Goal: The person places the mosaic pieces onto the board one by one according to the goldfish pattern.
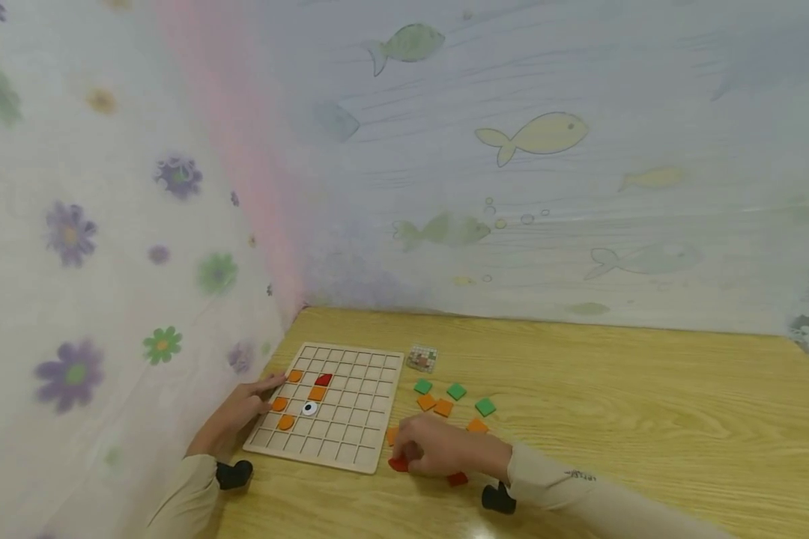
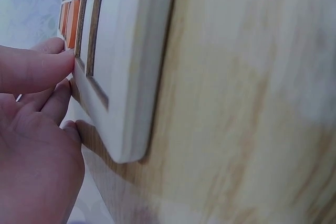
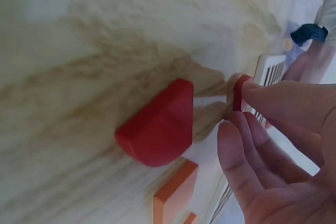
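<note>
Board (image 1: pixel 352 421) between hands (image 1: pixel 234 412) (image 1: pixel 436 447), red piece (image 1: pixel 398 466) pinched; card (image 1: pixel 422 358) nearby, orange tile (image 1: pixel 392 435) part-hidden

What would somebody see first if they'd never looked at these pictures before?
Probably the yellow fish on the back wall, swimming high above the table. Then perhaps the white disc with a black dot, like an eye, on the wooden grid board. The right hand also stands out, pinching a red piece beside the board.
</note>
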A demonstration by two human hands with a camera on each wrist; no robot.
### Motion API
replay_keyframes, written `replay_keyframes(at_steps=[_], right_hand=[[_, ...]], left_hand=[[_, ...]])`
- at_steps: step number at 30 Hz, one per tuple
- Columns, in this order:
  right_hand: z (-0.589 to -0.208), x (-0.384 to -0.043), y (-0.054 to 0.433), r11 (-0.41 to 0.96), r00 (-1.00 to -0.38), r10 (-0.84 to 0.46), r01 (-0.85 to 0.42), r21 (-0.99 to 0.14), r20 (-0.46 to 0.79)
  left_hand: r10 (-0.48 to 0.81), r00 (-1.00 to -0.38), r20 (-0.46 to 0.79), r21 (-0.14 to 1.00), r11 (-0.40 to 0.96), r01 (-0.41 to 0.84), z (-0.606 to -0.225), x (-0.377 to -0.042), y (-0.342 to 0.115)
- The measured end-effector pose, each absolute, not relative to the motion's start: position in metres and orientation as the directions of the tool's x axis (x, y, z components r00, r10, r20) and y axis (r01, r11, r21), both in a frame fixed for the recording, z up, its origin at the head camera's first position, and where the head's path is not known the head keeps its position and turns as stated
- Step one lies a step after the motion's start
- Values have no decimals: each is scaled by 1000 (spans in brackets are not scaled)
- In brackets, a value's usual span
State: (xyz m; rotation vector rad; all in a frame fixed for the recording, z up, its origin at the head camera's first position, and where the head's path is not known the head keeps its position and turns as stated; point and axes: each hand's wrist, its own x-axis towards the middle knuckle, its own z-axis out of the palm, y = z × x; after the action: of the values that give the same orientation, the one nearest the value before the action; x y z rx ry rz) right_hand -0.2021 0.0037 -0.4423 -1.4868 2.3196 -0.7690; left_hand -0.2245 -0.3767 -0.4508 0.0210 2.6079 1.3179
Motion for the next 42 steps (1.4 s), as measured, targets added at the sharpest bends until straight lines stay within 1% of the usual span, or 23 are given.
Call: replay_keyframes(at_steps=[4, 8, 14, 20, 28, 34, 37, 42], right_hand=[[-444, -197, 4, 323, -432, -899, -757, -569, 64], [-445, -191, 3, 334, -455, -888, -735, -590, 63], [-444, -186, 0, 363, -494, -866, -729, -580, 80], [-445, -185, -2, 371, -523, -848, -703, -607, 88], [-442, -182, -2, 392, -530, -844, -713, -581, 80], [-445, -179, -2, 401, -548, -833, -695, -597, 79], [-449, -179, -2, 394, -548, -831, -697, -600, 91], [-451, -179, -3, 362, -538, -833, -704, -612, 126]], left_hand=[[112, -975, -191, 798, 596, -88, -451, -225, -377], [109, -974, -198, 800, 593, -96, -451, -226, -376], [101, -973, -208, 788, 607, -105, -449, -229, -376], [125, -974, -187, 795, 602, -76, -446, -230, -376], [136, -975, -176, 793, 606, -59, -446, -229, -375], [130, -973, -191, 799, 597, -77, -448, -227, -377], [134, -972, -194, 798, 598, -77, -449, -226, -377], [97, -971, -220, 779, 616, -115, -451, -224, -377]])
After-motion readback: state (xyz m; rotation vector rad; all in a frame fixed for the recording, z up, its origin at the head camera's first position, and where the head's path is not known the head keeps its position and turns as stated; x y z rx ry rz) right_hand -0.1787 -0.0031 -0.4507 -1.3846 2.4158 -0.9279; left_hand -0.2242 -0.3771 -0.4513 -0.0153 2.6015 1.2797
